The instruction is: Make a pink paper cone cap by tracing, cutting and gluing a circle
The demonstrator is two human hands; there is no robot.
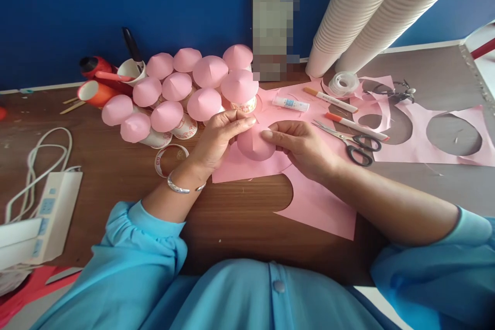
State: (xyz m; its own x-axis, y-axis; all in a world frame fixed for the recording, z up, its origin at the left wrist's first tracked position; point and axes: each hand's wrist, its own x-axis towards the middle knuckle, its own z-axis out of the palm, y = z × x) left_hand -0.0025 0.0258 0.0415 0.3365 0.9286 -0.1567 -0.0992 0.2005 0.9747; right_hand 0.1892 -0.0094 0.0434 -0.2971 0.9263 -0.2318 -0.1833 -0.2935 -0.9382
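Note:
Between my two hands is a pink paper cone (256, 148), a shallow disc-like shape with a crease or seam running toward me. My left hand (221, 136) pinches its left upper edge with thumb and fingers. On the right side, the thumb of my right hand (299, 144) presses on the paper, with the fingers curled beneath. Pink paper sheets (232, 165) lie under the hands. Just beyond stands a printed paper cup topped by a pink cone (240, 86). A glue stick (291, 103) and scissors (350, 143) rest on the paper near my right hand.
Several cone-topped cups (166, 116) cluster at back left, beside a red glue gun (98, 66). Tall stacks of paper cups (356, 15) lean at back right. Two markers (356, 126), a tape roll (344, 83) and cut-out paper (419, 139) lie right; a power strip (58, 211) sits left.

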